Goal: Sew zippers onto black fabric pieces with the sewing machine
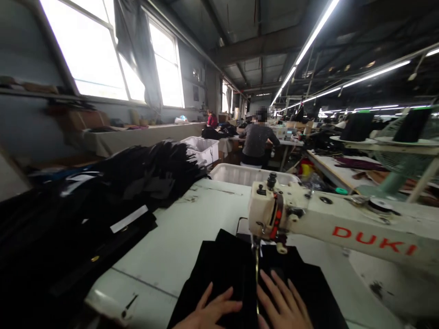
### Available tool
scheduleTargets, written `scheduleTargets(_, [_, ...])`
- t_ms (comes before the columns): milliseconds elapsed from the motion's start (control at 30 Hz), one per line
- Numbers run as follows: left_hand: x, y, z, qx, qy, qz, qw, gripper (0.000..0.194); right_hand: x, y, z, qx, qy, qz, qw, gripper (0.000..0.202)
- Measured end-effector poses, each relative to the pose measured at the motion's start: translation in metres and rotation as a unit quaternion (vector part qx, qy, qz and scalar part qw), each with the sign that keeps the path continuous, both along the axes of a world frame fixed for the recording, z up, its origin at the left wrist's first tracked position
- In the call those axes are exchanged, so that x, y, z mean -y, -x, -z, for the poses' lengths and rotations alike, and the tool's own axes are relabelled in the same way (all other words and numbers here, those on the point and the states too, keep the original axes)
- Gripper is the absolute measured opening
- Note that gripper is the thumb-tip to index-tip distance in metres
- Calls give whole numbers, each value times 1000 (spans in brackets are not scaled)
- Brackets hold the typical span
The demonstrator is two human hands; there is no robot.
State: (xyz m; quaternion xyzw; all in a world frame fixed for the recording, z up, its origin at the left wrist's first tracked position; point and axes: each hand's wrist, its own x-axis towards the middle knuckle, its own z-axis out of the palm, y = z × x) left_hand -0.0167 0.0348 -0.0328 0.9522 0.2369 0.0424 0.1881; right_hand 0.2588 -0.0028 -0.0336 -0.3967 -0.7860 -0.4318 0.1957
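Grip: your left hand (pixel 214 311) lies open, palm down, fingers spread on the black fabric (pixel 219 267), holding nothing between thumb and fingers. Your right hand (pixel 284 304) is likewise open and flat on the fabric, its fingers extended toward the needle area; nothing is pinched there. A thin gold-toned line (pixel 257 274) runs down the fabric between your two hands and up to beneath the head of the sewing machine (pixel 343 224), which is cream with red "DUKI" lettering on its arm.

Surface: the fabric lies on the pale green table (pixel 154 242), beneath the machine head. The tabletop shows a dark seam line, scuffs and, near its front left corner, a small dark mark. Left of you, a large heap of black material (pixel 103 192) runs along the table's edge; a white strip (pixel 129 219) lies on it. Just beyond the table's far edge is a white bin (pixel 254 174), with a second white crate (pixel 202 150) farther back, to the left.

Room: ahead, a seated person (pixel 258 139) in a dark gray top works with their back to you. Bright windows (pixel 89 50) line the left wall, one with a gray curtain (pixel 135 45). Tube lights (pixel 317 32) run overhead. At right, two dark thread cones (pixel 357 125) stand on a pale green stand.
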Motion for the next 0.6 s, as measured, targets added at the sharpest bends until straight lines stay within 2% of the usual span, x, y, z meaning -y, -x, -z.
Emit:
scheduleTargets(33, [2,-4,-1,0,2,6,1000,27,3,2,-6,-15,17,7,1000,37])
scheduleTargets(67, [2,-7,-10,6,4,10,1000,25,6,4,-11,-32,31,5,999,35])
scheduleTargets(133, [1,-13,-43,35,-9,-11,999,13,10,9,-20,-70,49,-10,996,29])
scheduleTargets(200, [0,-20,-78,61,-60,-77,993,22,11,13,-25,-96,52,-31,994,27])
scheduleTargets(233, [0,-24,-90,60,-82,-63,993,31,11,15,-27,-102,50,-38,993,27])
scheduleTargets(267, [0,-27,-96,49,-101,-42,993,42,11,15,-28,-103,49,-41,993,27])
scheduleTargets(300, [0,-31,-96,34,-118,-18,992,51,10,16,-28,-99,49,-42,993,27])
scheduleTargets(367, [-1,-35,-81,3,-155,5,988,63,9,14,-25,-83,49,-36,995,26])
scheduleTargets(433, [-3,-37,-60,-15,-191,-12,981,64,9,11,-20,-63,52,-26,996,26])
scheduleTargets(500, [-4,-37,-47,-14,-206,-27,978,63,10,9,-13,-51,53,-19,997,26])
scheduleTargets(600, [-8,-40,-51,-4,-186,-43,982,61,9,6,-4,-52,57,-6,997,29])
